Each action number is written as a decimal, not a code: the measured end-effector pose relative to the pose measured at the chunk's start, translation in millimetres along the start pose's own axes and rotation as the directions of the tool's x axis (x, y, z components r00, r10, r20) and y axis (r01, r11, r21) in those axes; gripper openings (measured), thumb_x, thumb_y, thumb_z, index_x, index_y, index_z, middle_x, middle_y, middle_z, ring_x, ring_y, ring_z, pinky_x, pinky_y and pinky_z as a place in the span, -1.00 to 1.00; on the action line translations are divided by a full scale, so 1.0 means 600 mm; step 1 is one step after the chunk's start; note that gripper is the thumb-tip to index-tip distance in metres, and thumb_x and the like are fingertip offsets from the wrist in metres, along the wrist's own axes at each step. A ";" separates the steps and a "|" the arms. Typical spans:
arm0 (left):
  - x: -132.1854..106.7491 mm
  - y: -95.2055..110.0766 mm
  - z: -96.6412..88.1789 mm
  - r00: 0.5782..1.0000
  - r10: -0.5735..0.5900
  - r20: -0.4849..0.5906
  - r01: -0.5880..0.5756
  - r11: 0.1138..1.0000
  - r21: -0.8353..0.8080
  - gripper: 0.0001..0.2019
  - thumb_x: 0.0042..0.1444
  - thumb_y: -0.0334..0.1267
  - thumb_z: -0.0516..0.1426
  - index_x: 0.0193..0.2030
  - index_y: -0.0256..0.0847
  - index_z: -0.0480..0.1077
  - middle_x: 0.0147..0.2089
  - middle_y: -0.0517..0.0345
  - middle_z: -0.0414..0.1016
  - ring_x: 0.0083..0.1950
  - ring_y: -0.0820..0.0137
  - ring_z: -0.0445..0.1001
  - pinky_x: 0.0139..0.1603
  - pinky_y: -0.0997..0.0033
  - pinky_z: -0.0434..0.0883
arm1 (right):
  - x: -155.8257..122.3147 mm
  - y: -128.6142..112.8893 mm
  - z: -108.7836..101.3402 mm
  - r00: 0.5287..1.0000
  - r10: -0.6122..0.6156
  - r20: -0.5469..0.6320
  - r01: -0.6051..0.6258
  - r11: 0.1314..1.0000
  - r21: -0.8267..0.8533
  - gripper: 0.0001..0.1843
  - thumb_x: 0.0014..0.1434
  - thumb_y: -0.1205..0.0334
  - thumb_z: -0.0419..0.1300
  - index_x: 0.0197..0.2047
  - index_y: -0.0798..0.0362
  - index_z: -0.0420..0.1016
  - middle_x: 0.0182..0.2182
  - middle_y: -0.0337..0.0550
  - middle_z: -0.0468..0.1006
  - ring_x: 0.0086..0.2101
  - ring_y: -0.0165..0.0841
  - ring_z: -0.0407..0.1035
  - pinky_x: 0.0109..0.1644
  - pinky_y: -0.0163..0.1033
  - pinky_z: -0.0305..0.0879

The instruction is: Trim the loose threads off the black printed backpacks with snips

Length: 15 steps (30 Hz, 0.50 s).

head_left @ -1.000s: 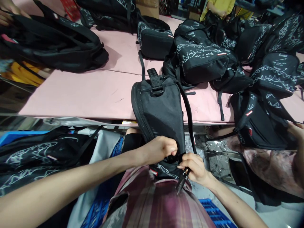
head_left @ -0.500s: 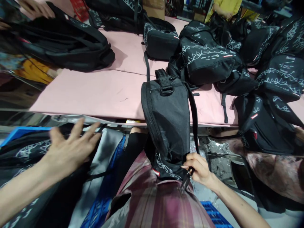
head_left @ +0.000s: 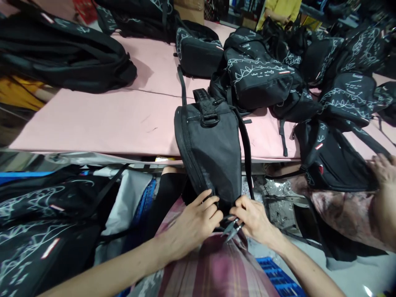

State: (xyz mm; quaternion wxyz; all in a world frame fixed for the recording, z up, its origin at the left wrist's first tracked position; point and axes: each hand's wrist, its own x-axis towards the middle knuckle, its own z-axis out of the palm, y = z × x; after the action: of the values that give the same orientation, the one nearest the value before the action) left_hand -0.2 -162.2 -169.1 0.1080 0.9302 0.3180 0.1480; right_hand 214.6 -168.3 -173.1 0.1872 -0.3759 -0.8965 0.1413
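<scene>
A black backpack (head_left: 213,152) leans from my lap against the table edge, its top handle and metal-like ring pointing away from me. My left hand (head_left: 202,214) is closed on the near end of the backpack, fingers curled over the fabric. Also at this near end, my right hand (head_left: 252,216) grips the backpack's edge. A pair of small thread snips (head_left: 232,229) is held in that same right hand, blades pointing down toward my lap. The fabric between the two hands is partly hidden by my fingers.
Several black backpacks with white line drawings (head_left: 260,78) crowd the pink table (head_left: 102,123). More bags (head_left: 40,231) lie at my left beside a blue crate (head_left: 145,202). At right, another person's hand (head_left: 385,173) touches a backpack (head_left: 337,161); a person in yellow stands behind.
My left hand has come from above the bags at left to the backpack on my lap and closed on it. The snips have turned in my right hand.
</scene>
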 end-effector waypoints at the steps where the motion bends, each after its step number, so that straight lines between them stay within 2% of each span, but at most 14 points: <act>1: -0.011 0.003 0.003 0.999 -0.012 -0.045 0.013 0.999 0.030 -0.90 0.17 -0.35 0.04 -0.35 -0.23 0.34 -0.36 0.18 0.42 0.03 0.32 0.32 0.25 0.17 0.02 | -0.002 -0.001 0.003 0.999 -0.034 -0.034 0.032 0.999 -0.036 -0.81 0.20 0.40 -0.04 -0.27 0.10 0.40 -0.44 -0.19 0.32 -0.50 -0.45 0.17 -0.47 -0.34 0.08; 3: -0.028 0.008 0.012 0.991 -0.038 -0.127 0.048 0.996 0.073 -0.88 0.19 -0.36 0.01 -0.32 -0.20 0.35 -0.34 0.22 0.44 0.11 0.34 0.27 0.27 0.22 -0.05 | -0.004 0.000 0.015 0.985 -0.115 -0.129 0.104 0.991 -0.084 -0.79 0.20 0.44 -0.04 -0.34 0.11 0.40 -0.48 -0.20 0.32 -0.51 -0.46 0.15 -0.46 -0.34 0.06; 7: -0.043 0.008 0.034 0.967 -0.055 -0.249 0.081 0.992 0.095 -0.76 0.24 -0.40 -0.11 -0.23 -0.20 0.37 -0.28 0.24 0.48 0.09 0.42 0.28 0.25 0.25 -0.09 | -0.003 0.009 0.038 0.933 -0.248 -0.259 0.218 0.966 -0.137 -0.82 0.19 0.45 0.03 -0.39 0.13 0.40 -0.51 -0.22 0.36 -0.54 -0.49 0.12 -0.46 -0.35 0.04; 10: -0.042 0.002 0.044 0.956 -0.086 -0.280 0.113 0.990 0.082 -0.71 0.27 -0.39 -0.15 -0.29 -0.19 0.37 -0.34 0.28 0.49 0.00 0.47 0.33 0.21 0.25 -0.09 | 0.000 0.011 0.042 0.932 -0.247 -0.265 0.208 0.964 -0.169 -0.81 0.19 0.44 0.03 -0.39 0.13 0.42 -0.51 -0.21 0.39 -0.54 -0.49 0.14 -0.45 -0.33 0.04; 15: -0.034 -0.005 0.044 0.950 -0.085 -0.300 0.104 0.993 0.048 -0.67 0.28 -0.38 -0.18 -0.35 -0.19 0.36 -0.42 0.27 0.48 -0.06 0.46 0.36 0.07 0.23 0.00 | 0.005 0.011 0.039 0.945 -0.211 -0.250 0.172 0.970 -0.170 -0.77 0.21 0.43 0.00 -0.38 0.12 0.45 -0.52 -0.21 0.39 -0.53 -0.49 0.16 -0.44 -0.32 0.04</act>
State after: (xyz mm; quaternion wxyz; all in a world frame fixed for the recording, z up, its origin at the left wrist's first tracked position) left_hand -8.3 -175.6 -199.1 0.0364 0.8839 0.3795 0.2709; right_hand 206.3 -164.5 -196.1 0.2910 -0.3152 -0.9033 0.0049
